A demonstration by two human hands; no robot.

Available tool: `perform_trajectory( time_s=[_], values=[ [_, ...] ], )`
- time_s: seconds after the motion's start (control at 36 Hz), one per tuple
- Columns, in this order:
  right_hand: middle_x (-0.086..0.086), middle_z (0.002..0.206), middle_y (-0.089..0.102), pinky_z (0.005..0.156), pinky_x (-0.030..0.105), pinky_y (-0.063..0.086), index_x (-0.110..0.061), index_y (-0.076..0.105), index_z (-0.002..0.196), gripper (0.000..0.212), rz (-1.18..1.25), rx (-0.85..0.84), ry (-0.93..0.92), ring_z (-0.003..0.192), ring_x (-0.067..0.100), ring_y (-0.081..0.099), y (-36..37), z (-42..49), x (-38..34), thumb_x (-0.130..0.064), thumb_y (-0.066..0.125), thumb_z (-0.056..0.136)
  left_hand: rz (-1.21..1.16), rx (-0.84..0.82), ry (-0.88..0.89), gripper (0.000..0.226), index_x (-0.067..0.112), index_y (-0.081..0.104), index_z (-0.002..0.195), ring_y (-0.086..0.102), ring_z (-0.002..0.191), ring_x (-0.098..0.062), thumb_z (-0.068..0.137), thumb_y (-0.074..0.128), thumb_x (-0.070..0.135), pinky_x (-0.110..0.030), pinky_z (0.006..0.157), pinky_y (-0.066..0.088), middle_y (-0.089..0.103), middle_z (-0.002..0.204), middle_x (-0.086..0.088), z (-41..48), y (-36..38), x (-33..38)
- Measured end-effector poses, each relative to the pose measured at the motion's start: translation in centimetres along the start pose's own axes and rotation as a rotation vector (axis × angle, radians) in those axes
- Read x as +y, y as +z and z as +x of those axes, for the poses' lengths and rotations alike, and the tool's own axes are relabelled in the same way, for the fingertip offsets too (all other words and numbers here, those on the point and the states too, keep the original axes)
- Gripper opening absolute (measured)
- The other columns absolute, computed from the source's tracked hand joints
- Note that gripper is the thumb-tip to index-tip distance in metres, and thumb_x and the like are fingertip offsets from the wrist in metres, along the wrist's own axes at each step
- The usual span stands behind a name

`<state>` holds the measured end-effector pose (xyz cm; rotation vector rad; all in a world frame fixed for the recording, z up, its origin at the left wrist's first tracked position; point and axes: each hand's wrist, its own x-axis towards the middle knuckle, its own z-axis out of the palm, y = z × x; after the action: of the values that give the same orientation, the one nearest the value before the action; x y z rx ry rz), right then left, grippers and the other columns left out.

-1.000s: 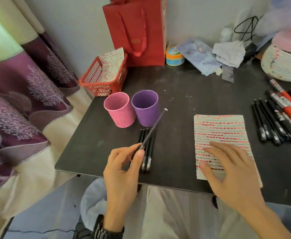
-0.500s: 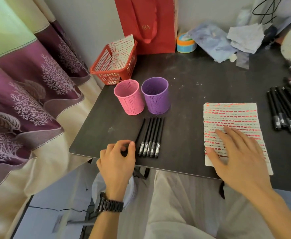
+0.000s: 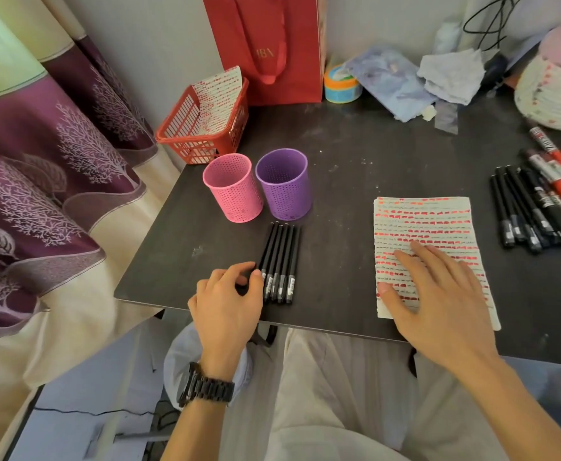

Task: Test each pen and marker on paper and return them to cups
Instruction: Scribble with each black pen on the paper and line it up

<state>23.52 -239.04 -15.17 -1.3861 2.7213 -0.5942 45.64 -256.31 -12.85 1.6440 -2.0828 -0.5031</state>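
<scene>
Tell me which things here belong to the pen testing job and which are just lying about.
Job: pens, paper, pink cup, purple cup, marker pile.
Lying about: bag, basket, tape, cloths.

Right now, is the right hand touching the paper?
Touching. The head view shows the right hand lying with straight fingers flat on the paper, covering its lower part.

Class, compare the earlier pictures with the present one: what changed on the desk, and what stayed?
The left hand lowered the black pen it held raised, laid it at the left of the pen row and let go. The right hand stayed flat on the paper; pink cup and purple cup unmoved.
</scene>
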Motion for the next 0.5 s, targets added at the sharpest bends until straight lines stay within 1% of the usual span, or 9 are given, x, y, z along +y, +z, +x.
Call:
perform_trajectory(
  time_s=[0.11, 0.25, 0.36, 0.5],
  values=[
    [0.002, 0.155, 0.046, 0.121, 0.050, 0.025, -0.023, 0.057, 0.142, 0.070, 0.005, -0.003, 0.006, 0.145, 0.026, 0.038, -0.08, -0.04, -0.08, -0.064, 0.034, 0.090, 0.014, 0.006, 0.011, 0.021, 0.042, 0.068, 0.112, 0.048, 0.103, -0.018, 0.095, 0.056, 0.047, -0.042, 0.098, 0.036, 0.063, 0.101, 0.015, -0.28, 0.00, 0.30],
    [0.002, 0.155, 0.047, 0.121, 0.050, 0.025, -0.023, 0.058, 0.141, 0.069, 0.010, 0.001, 0.005, 0.144, 0.026, 0.038, -0.13, -0.09, -0.15, -0.063, 0.035, 0.090, 0.011, 0.013, 0.021, 0.020, 0.041, 0.068, 0.108, 0.051, 0.102, -0.021, 0.094, 0.057, 0.048, -0.043, 0.095, 0.038, 0.062, 0.097, 0.015, -0.39, -0.02, 0.14],
    [0.001, 0.155, 0.047, 0.121, 0.050, 0.025, -0.024, 0.058, 0.141, 0.070, 0.015, 0.000, 0.003, 0.145, 0.025, 0.038, -0.07, -0.06, -0.10, -0.064, 0.033, 0.090, 0.015, -0.008, 0.022, 0.021, 0.040, 0.068, 0.111, 0.051, 0.102, -0.019, 0.092, 0.062, 0.045, -0.044, 0.096, 0.038, 0.062, 0.097, 0.015, -0.17, -0.12, 0.25],
    [0.001, 0.156, 0.046, 0.121, 0.051, 0.025, -0.024, 0.058, 0.141, 0.069, 0.012, -0.002, 0.010, 0.145, 0.025, 0.037, 0.13, -0.08, 0.09, -0.065, 0.033, 0.090, 0.019, -0.033, 0.026, 0.023, 0.038, 0.067, 0.115, 0.052, 0.102, -0.020, 0.092, 0.061, 0.039, -0.044, 0.097, 0.039, 0.062, 0.100, 0.014, -0.38, -0.31, 0.43]
  ],
)
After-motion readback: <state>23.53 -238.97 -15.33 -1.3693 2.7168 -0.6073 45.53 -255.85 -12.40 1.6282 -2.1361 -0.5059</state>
